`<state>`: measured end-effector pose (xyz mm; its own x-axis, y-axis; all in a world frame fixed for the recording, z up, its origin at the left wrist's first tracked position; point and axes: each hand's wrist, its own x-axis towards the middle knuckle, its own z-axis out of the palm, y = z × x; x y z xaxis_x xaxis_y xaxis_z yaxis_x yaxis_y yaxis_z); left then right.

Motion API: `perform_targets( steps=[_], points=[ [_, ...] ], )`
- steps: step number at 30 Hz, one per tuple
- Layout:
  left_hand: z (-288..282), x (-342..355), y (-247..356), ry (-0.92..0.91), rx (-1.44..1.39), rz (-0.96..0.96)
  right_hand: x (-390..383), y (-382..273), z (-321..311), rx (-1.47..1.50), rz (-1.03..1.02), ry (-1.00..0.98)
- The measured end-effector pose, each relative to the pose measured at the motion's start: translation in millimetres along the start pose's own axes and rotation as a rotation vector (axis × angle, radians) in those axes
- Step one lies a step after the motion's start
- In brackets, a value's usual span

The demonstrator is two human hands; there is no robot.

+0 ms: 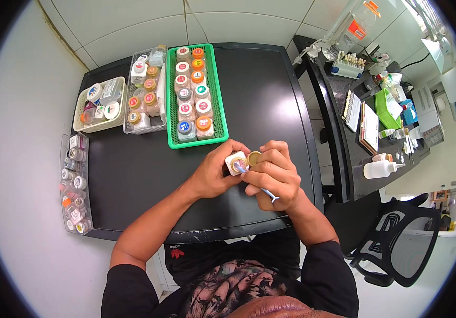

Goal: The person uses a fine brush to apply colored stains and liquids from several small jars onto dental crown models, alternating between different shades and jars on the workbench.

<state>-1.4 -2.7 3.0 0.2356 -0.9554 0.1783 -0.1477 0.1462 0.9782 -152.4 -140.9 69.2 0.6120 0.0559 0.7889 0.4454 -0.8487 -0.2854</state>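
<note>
Over the front part of the black table, my left hand [213, 173] is closed round a small square white jar [230, 161]. The jar's mouth is uncovered and faces up, with a gold-coloured rim and something pinkish inside. In my right hand [278, 175] is a thin light blue plastic stick [269, 194], forked at its near end. The stick's other end reaches into the jar's mouth. A round gold-coloured lid [254, 157] shows beside the jar, against the fingers of my right hand. Which fingers hold the lid is partly hidden.
Beyond my hands stands a green basket [224, 108] of jars with coloured lids. Left of it are a clear bin [128, 127], a cream basket [101, 127] and a clear tray [65, 185] of small jars. A cluttered dark counter [358, 164] and black chair [413, 244] stand right.
</note>
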Motion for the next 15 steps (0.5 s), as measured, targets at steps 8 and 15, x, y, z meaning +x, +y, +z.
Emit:
perform_targets(
  steps=[8, 15],
  points=[
    [9, -3, -1, 0.101, 0.211, 0.193, -5, 4, 0, -0.052, 0.060, 0.095],
    [9, -6, 7, 0.191, 0.300, 0.275, -1, 10, 0, -0.032, 0.153, 0.092]
  ],
)
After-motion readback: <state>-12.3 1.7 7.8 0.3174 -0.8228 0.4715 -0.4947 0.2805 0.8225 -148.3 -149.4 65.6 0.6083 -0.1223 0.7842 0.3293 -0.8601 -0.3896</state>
